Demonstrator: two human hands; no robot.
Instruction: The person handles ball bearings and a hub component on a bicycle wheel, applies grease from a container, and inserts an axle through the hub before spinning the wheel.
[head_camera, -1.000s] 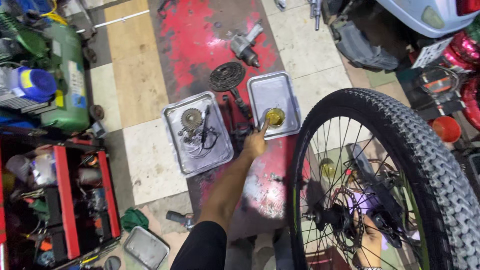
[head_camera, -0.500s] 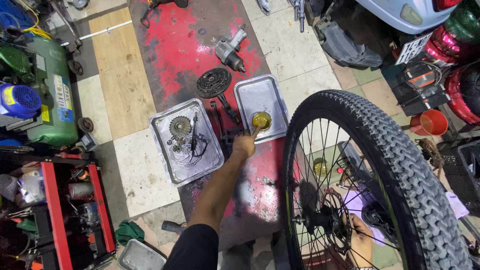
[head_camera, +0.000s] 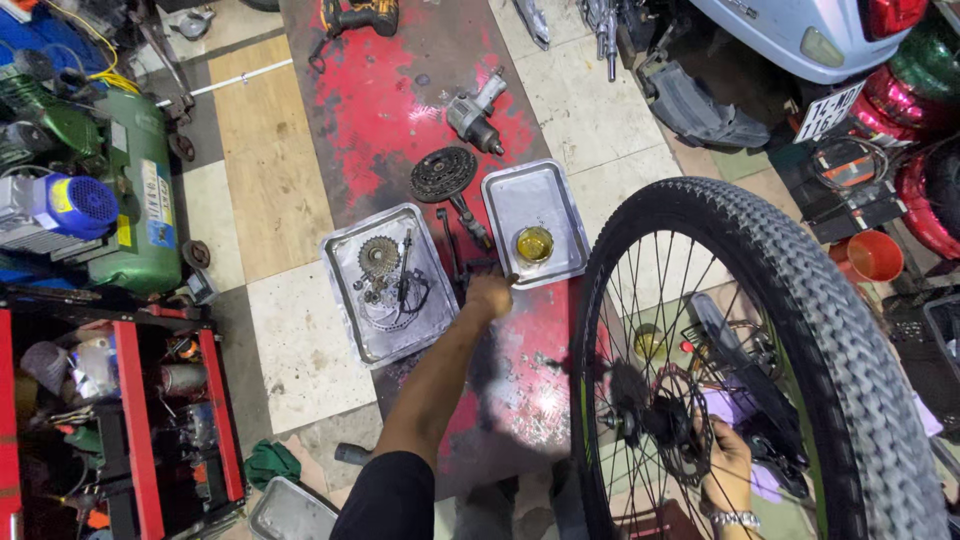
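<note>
View: a head camera looks down at a workshop floor of pale tiles and red-stained concrete.
Left hand: the left hand reaches out on a bare forearm, fingers curled shut around something small and dark near the edge of the right tray; I cannot tell exactly what it grips.
Right hand: the right hand sits low behind the spokes, by the hub of the bicycle wheel; whether it grips or just rests is unclear.
Right tray: a shiny metal tray holding only a small cup of yellow liquid.
Left tray: a second metal tray just beside it holds a sprocket cluster and a few loose dark parts.
Progress: judging from this, the drivetrain is already stripped down, with a chainring lying on the floor above the trays; cleaning and refitting look undone.
Tools: an impact wrench lies on the red patch.
Labels and containers: a green air compressor at the left carries a pale rectangular label on its tank; an orange bucket stands at the right; a white plate with dark characters hangs on a vehicle at the top right.
</note>
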